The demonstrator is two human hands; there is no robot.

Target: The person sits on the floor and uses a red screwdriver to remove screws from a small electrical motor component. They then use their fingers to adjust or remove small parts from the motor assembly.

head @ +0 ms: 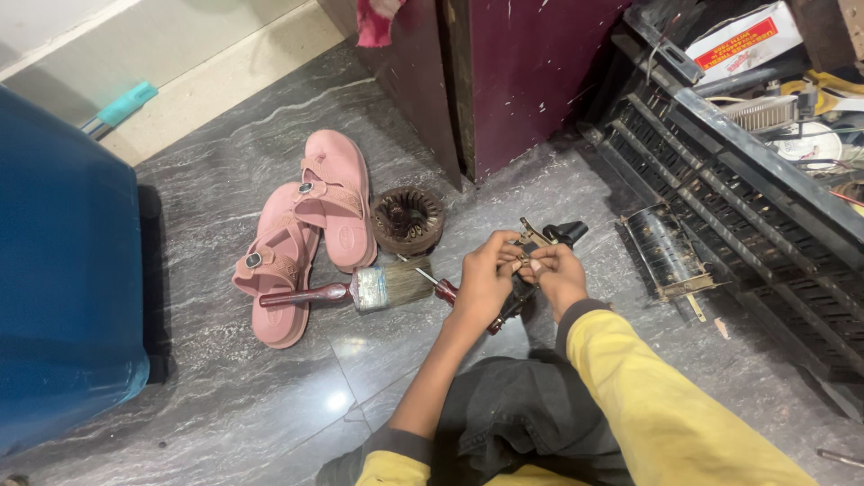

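Observation:
Both my hands meet over a small dark metal part with brass fittings (538,236), held just above the grey marble floor. My left hand (484,277) grips its left side with fingers curled. My right hand (556,273) pinches it from the right, fingertips touching the left hand's. A red-handled screwdriver (447,291) lies on the floor under my left hand, partly hidden. A paintbrush (378,288) with a reddish handle and dusty bristles lies just left of it. A round dark motor winding (409,219) sits behind the brush.
A pair of pink sandals (306,225) lies to the left. A blue container (63,270) stands at far left. A maroon cabinet (531,72) is behind. A black metal grille (747,207) and a small louvred piece (664,252) lie right, with cluttered parts beyond.

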